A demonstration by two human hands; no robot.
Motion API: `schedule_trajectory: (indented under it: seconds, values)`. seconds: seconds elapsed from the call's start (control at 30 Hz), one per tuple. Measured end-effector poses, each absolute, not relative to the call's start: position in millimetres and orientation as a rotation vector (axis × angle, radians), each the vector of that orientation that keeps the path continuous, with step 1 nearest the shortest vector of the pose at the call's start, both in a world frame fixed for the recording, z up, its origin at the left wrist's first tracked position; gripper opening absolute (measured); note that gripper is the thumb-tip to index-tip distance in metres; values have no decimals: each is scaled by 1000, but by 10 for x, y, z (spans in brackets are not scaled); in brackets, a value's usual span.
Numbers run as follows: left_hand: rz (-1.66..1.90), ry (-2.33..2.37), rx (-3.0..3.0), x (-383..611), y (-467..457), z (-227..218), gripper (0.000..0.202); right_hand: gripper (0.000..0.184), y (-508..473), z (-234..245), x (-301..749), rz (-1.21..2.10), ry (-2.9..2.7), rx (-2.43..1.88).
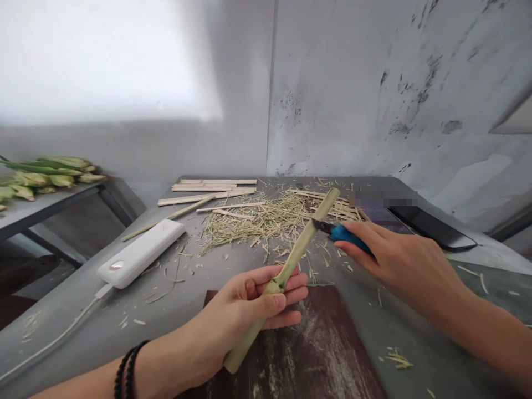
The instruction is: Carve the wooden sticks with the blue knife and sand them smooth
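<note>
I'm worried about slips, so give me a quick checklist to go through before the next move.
1. Left hand secure on the green stalk: ok, thumb on top, fingers beneath.
2. Right hand on the blue-handled knife: ok, holding the handle.
3. Blade away from left fingers: ok, it is farther up the stalk.
4. Stalk's lower end braced on the brown board: cannot tell.
5. Shavings cleared away: not ok, heaped on the table.
6. Blade sharpness: cannot tell.

The right hand point(399, 263) partly hides the knife point(349, 238), the left hand point(239, 310) the stick point(302, 244). The edge cuts the board point(316, 354) at six o'clock, cable point(63, 336) at eight, stalks point(61, 180) at nine. Blur masks part of the phone point(434, 228) at three.
</note>
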State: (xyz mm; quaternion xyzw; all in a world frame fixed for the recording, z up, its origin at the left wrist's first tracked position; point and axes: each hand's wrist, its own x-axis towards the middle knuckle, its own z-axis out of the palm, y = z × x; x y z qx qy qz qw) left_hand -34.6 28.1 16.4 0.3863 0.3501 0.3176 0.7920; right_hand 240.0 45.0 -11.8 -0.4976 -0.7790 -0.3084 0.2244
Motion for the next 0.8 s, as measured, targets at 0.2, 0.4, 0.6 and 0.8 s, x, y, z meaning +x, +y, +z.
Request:
schedule_trajectory:
  seconds: [0.2, 0.4, 0.6, 0.8]
  values:
    - [686, 741, 829, -357, 292, 152, 34, 47, 530, -82, 2503, -787, -2199, -1379]
    - [631, 694, 820, -391, 303, 132, 52, 47, 594, -75, 2604, -717, -2118, -1455]
    - [630, 626, 838, -391, 345, 92, 46, 38, 335, -125, 2225, -459, -2442, -1180]
    - [653, 760, 875, -323, 357, 124, 25, 35, 306, -152, 2215, -428, -2462, -1161]
